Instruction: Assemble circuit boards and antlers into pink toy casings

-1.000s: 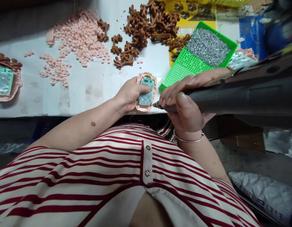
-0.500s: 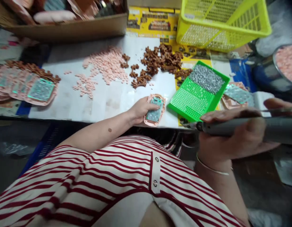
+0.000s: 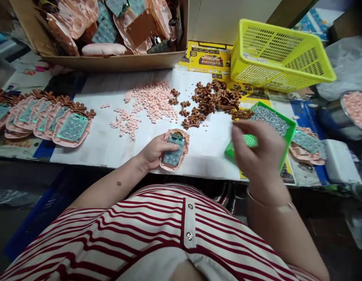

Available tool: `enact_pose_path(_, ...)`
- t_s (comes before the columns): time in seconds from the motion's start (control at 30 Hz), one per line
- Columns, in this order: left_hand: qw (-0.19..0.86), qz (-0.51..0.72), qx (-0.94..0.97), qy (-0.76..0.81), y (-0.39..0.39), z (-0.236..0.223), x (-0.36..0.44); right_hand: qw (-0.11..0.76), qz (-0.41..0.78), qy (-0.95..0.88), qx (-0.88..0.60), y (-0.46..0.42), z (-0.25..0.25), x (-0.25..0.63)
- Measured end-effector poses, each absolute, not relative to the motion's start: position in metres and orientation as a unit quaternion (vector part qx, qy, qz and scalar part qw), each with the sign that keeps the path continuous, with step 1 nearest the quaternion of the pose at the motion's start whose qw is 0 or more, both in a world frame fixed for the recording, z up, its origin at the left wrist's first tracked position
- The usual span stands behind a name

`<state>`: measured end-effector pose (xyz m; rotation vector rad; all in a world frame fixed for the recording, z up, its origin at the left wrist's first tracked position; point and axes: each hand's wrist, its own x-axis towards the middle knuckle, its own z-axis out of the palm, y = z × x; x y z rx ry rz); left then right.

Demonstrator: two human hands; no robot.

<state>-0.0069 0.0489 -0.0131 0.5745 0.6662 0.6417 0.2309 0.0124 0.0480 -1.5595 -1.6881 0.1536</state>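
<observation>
In the head view, the left hand [image 3: 154, 153] is near the middle of the frame and is closed around the left side of a pink plastic case [image 3: 186, 150]; its thumb lies flat over the green board [image 3: 171, 155] inside, and the other fingers are mostly hidden, so I cannot tell how they press below. The case is just above the table's front edge, with its open side facing up. I judge it to be light and stiff, and perhaps a little slippery because the plastic looks smooth. The board and the thin wires [image 3: 178, 134] at its top are probably the fragile part, so it seems better to take hold of the outer rim by both long sides, and to press the board only gently. At the right of the frame, the right hand [image 3: 237, 134] is over the green tray [image 3: 287, 150] with small metal pieces [image 3: 270, 118]; its fingers are bent, with the thumb near the forefinger, but it is blurred and I cannot tell if something is pinched there
</observation>
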Motion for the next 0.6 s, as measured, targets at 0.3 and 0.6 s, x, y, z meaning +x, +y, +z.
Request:
enact_pose_path(0.3, 0.879, 0.302, 0.256, 0.266, 0.043, -0.017, -0.008, 0.221, -0.013, -0.709, -0.669, 0.075, -0.04, 0.194)
enact_pose_path(0.6, 0.868, 0.306, 0.285, 0.27, 0.042, -0.017, -0.006, 0.261, -0.014, -0.728, -0.634, 0.063, -0.044, 0.215)
